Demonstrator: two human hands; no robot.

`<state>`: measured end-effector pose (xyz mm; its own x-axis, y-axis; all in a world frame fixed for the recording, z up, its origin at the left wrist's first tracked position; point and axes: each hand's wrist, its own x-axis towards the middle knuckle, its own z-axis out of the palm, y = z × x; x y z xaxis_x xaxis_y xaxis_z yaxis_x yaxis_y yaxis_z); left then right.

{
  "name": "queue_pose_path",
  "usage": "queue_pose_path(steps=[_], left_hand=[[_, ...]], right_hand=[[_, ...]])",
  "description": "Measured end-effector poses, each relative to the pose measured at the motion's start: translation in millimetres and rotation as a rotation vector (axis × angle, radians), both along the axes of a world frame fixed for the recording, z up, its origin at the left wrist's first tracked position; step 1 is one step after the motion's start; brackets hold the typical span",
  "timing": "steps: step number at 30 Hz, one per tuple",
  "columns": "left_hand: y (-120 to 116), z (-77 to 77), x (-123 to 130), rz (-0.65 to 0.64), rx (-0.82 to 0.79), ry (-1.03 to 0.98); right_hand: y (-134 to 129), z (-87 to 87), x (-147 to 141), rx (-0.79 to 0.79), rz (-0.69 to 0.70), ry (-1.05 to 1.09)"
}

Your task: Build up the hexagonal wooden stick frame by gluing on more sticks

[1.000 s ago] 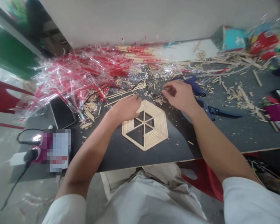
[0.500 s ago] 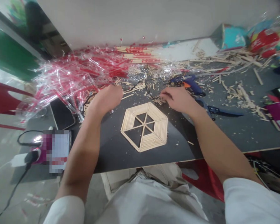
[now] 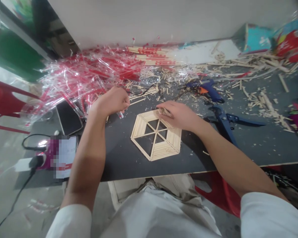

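A hexagonal frame of pale wooden sticks [image 3: 142, 123] lies flat on the dark tabletop. Its spokes meet at the centre; rows of sticks fill parts of several sections, and the lower left one stays open to the table. Over the frame's upper right side, my right hand [image 3: 180, 115] is closed around what look like short wooden sticks [image 3: 167, 113], partly covered by the fingers. My left hand [image 3: 111, 101] is curled shut beyond the frame's upper left, beside loose thin sticks [image 3: 138, 101]. Whatever it may hold is hidden. A small clear and red scrap [image 3: 120, 114] lies just below it.
Red and clear plastic wrappers [image 3: 89, 71] heap at the back left, beside bundled sticks [image 3: 155, 58]. A blue glue gun [image 3: 212, 91] and blue pruning shears [image 3: 223, 120] lie to the right among wood scraps. Phones [image 3: 68, 117] and a charging cable [image 3: 36, 135] occupy the left edge.
My right hand has come from the scraps beyond the frame back over its upper right edge. My left hand stays in nearly the same spot. The view has shifted slightly.
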<state>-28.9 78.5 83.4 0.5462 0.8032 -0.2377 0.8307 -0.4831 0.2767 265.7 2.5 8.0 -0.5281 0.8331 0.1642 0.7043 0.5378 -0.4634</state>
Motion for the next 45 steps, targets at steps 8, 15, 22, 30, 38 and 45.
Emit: queue_pose_path(steps=[8, 15, 22, 30, 38, 45], left_hand=[[-2.5, 2.4, 5.5, 0.077, -0.1, 0.036], [-4.8, 4.2, 5.3, 0.109, -0.157, -0.019], [-9.9, 8.2, 15.5, 0.104, -0.188, 0.038], [-4.1, -1.8, 12.2, 0.051, 0.052, 0.154], [-4.3, -5.1, 15.5, -0.028, 0.032, 0.19], [-10.0, 3.9, 15.7, -0.018, 0.036, 0.137]], right_hand=[[2.5, 0.8, 4.1, -0.004, 0.019, 0.013], [4.9, 2.6, 6.6, -0.027, -0.01, 0.013], [7.6, 4.0, 8.1, -0.044, -0.028, 0.017], [10.7, 3.1, 4.2, 0.045, -0.17, 0.057], [72.0, 7.7, -21.2, 0.037, -0.351, -0.061], [107.4, -1.1, -31.7, -0.069, -0.483, -0.054]])
